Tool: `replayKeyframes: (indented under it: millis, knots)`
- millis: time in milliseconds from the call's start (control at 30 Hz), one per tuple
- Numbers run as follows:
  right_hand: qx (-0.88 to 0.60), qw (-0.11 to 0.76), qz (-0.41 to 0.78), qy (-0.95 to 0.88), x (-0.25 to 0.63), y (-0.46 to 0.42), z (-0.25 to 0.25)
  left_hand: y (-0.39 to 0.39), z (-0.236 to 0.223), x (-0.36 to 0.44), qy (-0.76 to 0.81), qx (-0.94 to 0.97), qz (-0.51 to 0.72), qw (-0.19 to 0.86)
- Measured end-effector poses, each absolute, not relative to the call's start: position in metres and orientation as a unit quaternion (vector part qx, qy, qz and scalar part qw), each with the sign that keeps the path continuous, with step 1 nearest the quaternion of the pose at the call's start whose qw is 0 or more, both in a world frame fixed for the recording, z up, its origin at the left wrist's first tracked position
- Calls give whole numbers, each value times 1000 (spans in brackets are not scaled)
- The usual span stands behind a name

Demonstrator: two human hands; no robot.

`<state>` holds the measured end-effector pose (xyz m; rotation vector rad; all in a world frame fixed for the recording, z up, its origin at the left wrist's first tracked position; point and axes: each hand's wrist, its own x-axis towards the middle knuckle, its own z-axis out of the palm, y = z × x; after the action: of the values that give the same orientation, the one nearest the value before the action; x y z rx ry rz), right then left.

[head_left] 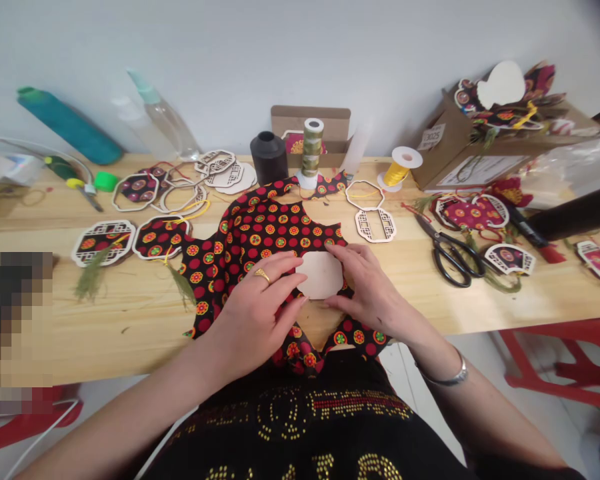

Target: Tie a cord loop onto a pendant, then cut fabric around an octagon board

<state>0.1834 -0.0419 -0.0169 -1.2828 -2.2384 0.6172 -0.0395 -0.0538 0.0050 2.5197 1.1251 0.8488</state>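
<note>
A black cloth with red and yellow flower dots [265,233] lies spread on the wooden table [130,320], with holes cut out of it. A pale flat wooden shape [321,275] rests on the cloth. My left hand [257,307], a ring on one finger, lies on the cloth with fingers stretched toward the shape's left edge. My right hand [363,283] presses its fingertips on the shape's right and top edge. A bracelet sits on my right wrist.
Black scissors [453,253] lie to the right. Thread spools [311,152], a yellow cord spool [400,168] and a black cone [269,157] stand at the back. Cut wooden frames [375,223] and cloth-covered ornaments [130,240] lie around. A cardboard box [480,153] stands far right.
</note>
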Motion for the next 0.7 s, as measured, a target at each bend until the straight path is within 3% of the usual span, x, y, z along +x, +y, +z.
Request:
replayKeyframes:
  millis: [200, 400, 700]
  knots:
    - [-503, 314, 162, -789, 195, -50, -12, -42, 11, -31, 419, 872, 231, 98]
    - [-545, 287, 116, -779, 202, -70, -23, -33, -2, -26, 447, 866, 160, 154]
    - [-536, 279, 137, -785, 208, -86, -25, -30, -8, -25, 488, 830, 105, 249]
